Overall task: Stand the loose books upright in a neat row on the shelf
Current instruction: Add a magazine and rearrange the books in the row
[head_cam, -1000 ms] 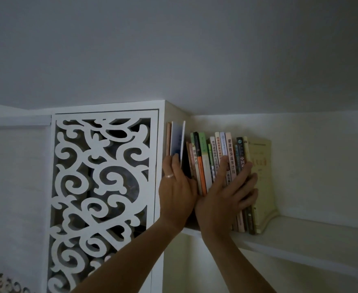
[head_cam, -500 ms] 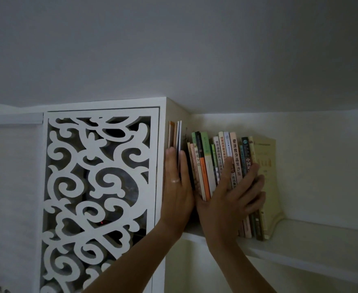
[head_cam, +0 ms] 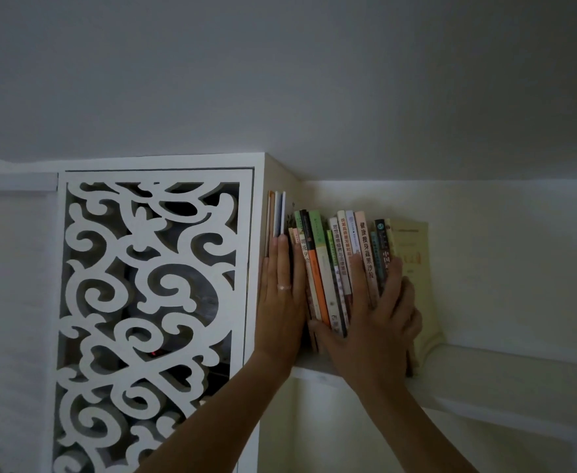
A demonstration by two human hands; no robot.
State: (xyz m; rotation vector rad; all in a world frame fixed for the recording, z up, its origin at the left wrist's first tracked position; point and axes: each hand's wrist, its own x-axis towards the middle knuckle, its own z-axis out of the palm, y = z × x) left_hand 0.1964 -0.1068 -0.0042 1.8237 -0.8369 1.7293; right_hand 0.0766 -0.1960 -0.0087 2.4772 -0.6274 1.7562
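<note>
Several books stand spine-out in a row (head_cam: 334, 254) on a high white shelf (head_cam: 485, 370). A few tall thin books (head_cam: 277, 213) stand at the far left against the cabinet side. A pale yellow book (head_cam: 415, 254) closes the row on the right, its lower corner curling out. My left hand (head_cam: 282, 302) lies flat with fingers straight against the thin books. My right hand (head_cam: 379, 315) is spread over the spines of the main row, pressing on them. Neither hand grips a book. The books' lower ends are hidden behind my hands.
A white cabinet door with carved scroll fretwork (head_cam: 150, 302) fills the left. The ceiling (head_cam: 314, 80) sits close above the books. The shelf runs on to the right along a pale wall (head_cam: 519, 268).
The thin books at the left have closed together against the cabinet side. My left hand slid up flat onto them. The row stands straighter, and my right hand still presses it.
</note>
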